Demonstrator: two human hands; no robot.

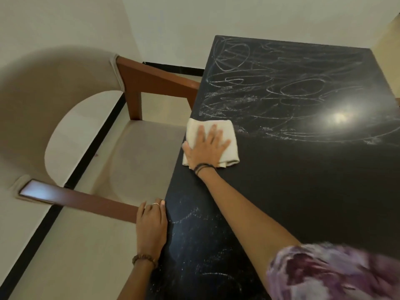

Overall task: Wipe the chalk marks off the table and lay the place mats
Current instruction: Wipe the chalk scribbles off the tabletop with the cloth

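Wiping in progress on black table (303, 191), folded cream cloth (229, 135) under right hand (205, 146).

Right hand flat on cloth, fingers straight and spread, pressing it down at table's left edge. Dense white chalk marks (270, 87) directly beyond right fingertips, running across far half of tabletop. Band of tabletop right of that hand and back along the forearm largely free of chalk; fainter chalk traces (190, 215) between the two forearms and just right of left hand. Left hand (151, 224) resting against near left edge of table, fingers loosely curled over the rim, ring on one finger, nothing gripped. Beaded bracelet on left wrist, dark bands on right wrist. Beige chair (129, 152) with brown wooden armrests left of both hands, pushed up to table. No containers in view. Place mats not in view.
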